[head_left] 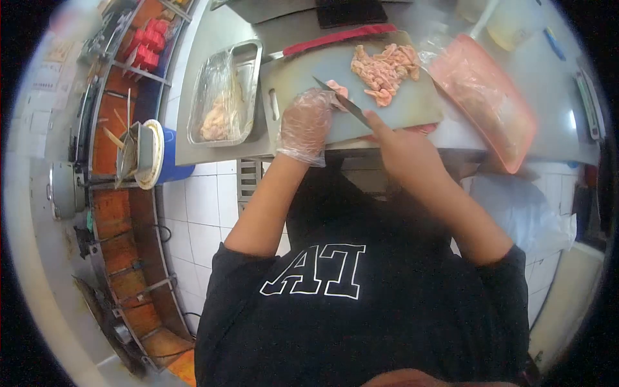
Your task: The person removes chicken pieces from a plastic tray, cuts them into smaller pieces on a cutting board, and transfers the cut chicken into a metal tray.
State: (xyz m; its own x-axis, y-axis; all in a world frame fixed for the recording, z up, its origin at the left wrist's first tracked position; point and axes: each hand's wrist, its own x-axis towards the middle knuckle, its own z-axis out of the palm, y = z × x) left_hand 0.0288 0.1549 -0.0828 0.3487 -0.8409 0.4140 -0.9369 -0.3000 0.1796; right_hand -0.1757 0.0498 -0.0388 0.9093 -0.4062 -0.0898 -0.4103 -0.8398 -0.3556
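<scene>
In a clear plastic glove, my left hand (305,126) curls over the cutting board (293,74), its fingertips holding down a small piece of raw meat (337,88). Bare and closed around a handle, my right hand (406,153) grips a kitchen knife (351,108). The dark blade slants up and left, right beside the gloved fingers and against the meat. Farther back on the board lies a pile of cut raw meat (385,68), pale pink and looking like chicken. My left fingertips are partly hidden by the glove and blade.
A metal tray (250,122) with plastic-wrapped meat stands left of the board. To the right, a pink tray (516,122) holds something under clear plastic. A red-covered long strip (338,40) lies along the board's back edge. A blue bucket (169,155) stands off the table's left side.
</scene>
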